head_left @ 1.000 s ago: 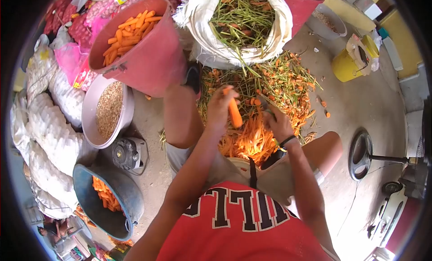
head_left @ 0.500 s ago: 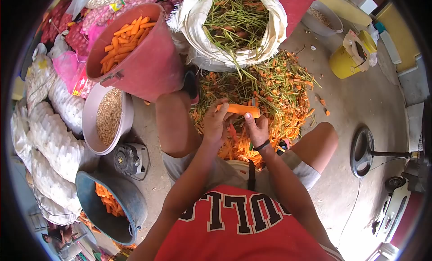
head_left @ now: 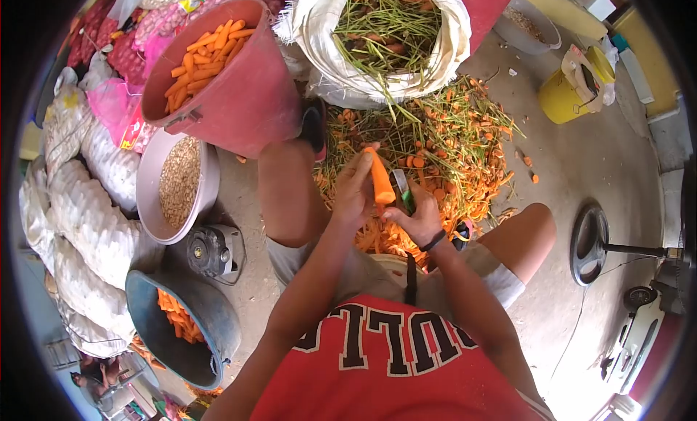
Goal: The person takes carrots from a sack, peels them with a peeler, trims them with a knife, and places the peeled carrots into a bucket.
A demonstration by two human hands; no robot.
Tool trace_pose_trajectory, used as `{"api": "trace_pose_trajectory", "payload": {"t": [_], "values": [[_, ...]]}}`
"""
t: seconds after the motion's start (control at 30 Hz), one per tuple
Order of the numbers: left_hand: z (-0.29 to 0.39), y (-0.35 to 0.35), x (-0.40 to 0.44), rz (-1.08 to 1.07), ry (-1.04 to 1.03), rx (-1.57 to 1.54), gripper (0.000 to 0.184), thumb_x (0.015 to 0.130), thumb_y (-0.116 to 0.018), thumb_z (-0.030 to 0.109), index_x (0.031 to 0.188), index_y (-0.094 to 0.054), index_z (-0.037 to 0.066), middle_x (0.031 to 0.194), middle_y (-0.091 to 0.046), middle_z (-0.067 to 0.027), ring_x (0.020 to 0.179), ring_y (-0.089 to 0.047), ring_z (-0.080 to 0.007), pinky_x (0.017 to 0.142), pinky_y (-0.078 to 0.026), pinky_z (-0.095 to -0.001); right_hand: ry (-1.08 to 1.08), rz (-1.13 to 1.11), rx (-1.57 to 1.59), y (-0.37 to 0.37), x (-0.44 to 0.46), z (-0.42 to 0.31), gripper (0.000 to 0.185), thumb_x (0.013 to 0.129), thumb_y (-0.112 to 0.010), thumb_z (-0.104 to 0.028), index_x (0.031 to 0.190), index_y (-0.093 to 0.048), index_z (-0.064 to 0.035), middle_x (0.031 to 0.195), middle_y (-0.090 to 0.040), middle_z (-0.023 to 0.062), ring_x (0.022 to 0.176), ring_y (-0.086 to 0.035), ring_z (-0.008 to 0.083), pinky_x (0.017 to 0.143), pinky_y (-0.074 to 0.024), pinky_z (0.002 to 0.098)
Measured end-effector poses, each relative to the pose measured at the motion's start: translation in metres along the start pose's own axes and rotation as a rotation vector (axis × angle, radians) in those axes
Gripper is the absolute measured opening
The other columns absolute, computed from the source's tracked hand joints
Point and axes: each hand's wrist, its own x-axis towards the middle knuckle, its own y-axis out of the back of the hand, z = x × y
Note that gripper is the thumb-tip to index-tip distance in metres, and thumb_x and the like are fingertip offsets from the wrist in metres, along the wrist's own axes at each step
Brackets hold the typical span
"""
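My left hand [head_left: 353, 192] is closed around an orange carrot [head_left: 382, 180], which points away from my body with its thick end toward me. Just right of it, my right hand [head_left: 422, 219] grips a small green-handled blade [head_left: 403, 189]; its short metal end stands beside the carrot, and I cannot tell whether they touch. Under both hands lies a heap of orange peelings, carrot ends and green stalks [head_left: 465, 160]. Beyond the heap, a white sack [head_left: 308, 33] holds more green stalks and carrots.
At the left, a red tub [head_left: 239, 94] holds carrots. Nearby are a pale basin [head_left: 150, 203] of small beige pieces, a dark motor-like device [head_left: 210, 252] and a blue bucket [head_left: 145, 334] with carrots. White sacks [head_left: 94, 210] line the left. A yellow bucket [head_left: 560, 105] and fan [head_left: 589, 243] stand right.
The carrot has swung from lying crosswise between both hands to pointing away from me in my left hand. My right hand has come off its end, and the green-handled blade shows more clearly.
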Motion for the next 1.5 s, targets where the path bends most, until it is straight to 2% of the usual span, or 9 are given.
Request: {"api": "trace_pose_trajectory", "payload": {"t": [0.23,0.53,0.83,0.97,1.1,1.17,1.27,1.33,1.5], "values": [[-0.009,-0.012,-0.003,0.009,0.078,0.078,0.031,0.098,-0.055,0.025,0.122,-0.059,0.005,0.087,-0.062,-0.0025,0.069,-0.06,-0.0089,0.059,-0.051,-0.0246,-0.027,0.009,-0.085,-0.002,0.003,-0.006,0.073,0.068,-0.08,-0.055,0.104,-0.058,0.005,0.06,-0.053,0.0054,0.053,-0.048,0.0165,0.052,-0.042,0.0342],[-0.019,-0.018,0.0,0.176,-0.031,0.189,0.033,0.096,-0.06,0.029,0.117,-0.063,0.004,0.085,-0.062,-0.0024,0.07,-0.057,-0.0057,0.058,-0.048,-0.0216,-0.197,-0.18,-0.017,-0.006,-0.012,-0.02,0.043,0.09,-0.062,-0.04,0.095,-0.065,0.0033,0.063,-0.059,0.0163,0.058,-0.059,0.0286,0.056,-0.0454,0.0381],[-0.001,-0.01,0.009,0.091,0.026,0.048,0.035,0.096,-0.058,0.036,0.112,-0.062,0.006,0.084,-0.063,-0.0048,0.063,-0.057,-0.0096,0.055,-0.049,-0.0232,-0.09,0.006,0.127,-0.004,-0.035,0.007,0.041,0.092,-0.062,-0.038,0.1,-0.064,0.0028,0.061,-0.054,0.0078,0.058,-0.052,0.0142,0.055,-0.0429,0.0315],[-0.035,0.054,-0.007,0.149,0.495,0.291,0.038,0.097,-0.052,0.041,0.115,-0.057,0.007,0.087,-0.062,-0.0043,0.055,-0.056,-0.0115,0.042,-0.045,-0.0241,-0.109,0.183,0.013,0.003,-0.018,0.01,0.046,0.09,-0.065,-0.044,0.099,-0.06,0.0013,0.062,-0.055,0.0077,0.057,-0.053,0.0145,0.054,-0.0431,0.031],[-0.005,0.028,-0.007,0.203,0.455,0.478,0.036,0.097,-0.051,0.044,0.107,-0.058,0.009,0.088,-0.063,-0.0045,0.06,-0.057,-0.0101,0.045,-0.047,-0.0254,-0.157,0.231,0.07,0.009,-0.007,0.011,0.033,0.09,-0.066,-0.029,0.1,-0.055,0.0004,0.067,-0.056,0.01,0.058,-0.055,0.019,0.055,-0.0441,0.0346],[0.029,0.043,0.025,-0.05,0.286,0.406,0.04,0.098,-0.049,0.045,0.11,-0.056,0.008,0.094,-0.064,-0.0065,0.067,-0.058,-0.0109,0.049,-0.049,-0.0247,-0.171,0.23,0.016,0.01,-0.005,0.013,0.027,0.088,-0.064,-0.021,0.101,-0.054,0.0003,0.068,-0.055,0.0107,0.058,-0.055,0.0232,0.055,-0.0442,0.0371],[0.136,-0.022,0.042,0.0,-0.261,-0.022,0.05,0.1,-0.039,0.05,0.113,-0.052,0.004,0.098,-0.063,-0.0081,0.071,-0.058,-0.0121,0.055,-0.045,-0.0223,-0.137,0.227,-0.12,0.011,-0.005,0.013,0.025,0.086,-0.062,-0.013,0.105,-0.053,0.0005,0.07,-0.054,0.0121,0.059,-0.054,0.0282,0.056,-0.0442,0.0392],[0.173,-0.054,0.039,0.033,-0.348,0.099,0.049,0.099,-0.04,0.05,0.116,-0.054,0.006,0.093,-0.063,-0.007,0.065,-0.053,-0.0099,0.052,-0.038,-0.0217,-0.057,0.235,-0.164,0.008,-0.005,0.015,0.028,0.085,-0.062,-0.01,0.109,-0.054,0.0007,0.072,-0.054,0.0131,0.059,-0.053,0.0314,0.057,-0.0442,0.04],[0.125,-0.075,0.006,-0.107,-0.23,0.555,0.04,0.098,-0.05,0.041,0.123,-0.06,0.012,0.065,-0.055,-0.0009,0.047,-0.041,-0.0044,0.043,-0.029,-0.0202,-0.263,0.095,0.303,0.008,0.0,0.021,0.038,0.1,-0.049,-0.02,0.136,-0.046,-0.0087,0.095,-0.063,0.006,0.076,-0.059,0.0099,0.058,-0.047,0.0233]]}}
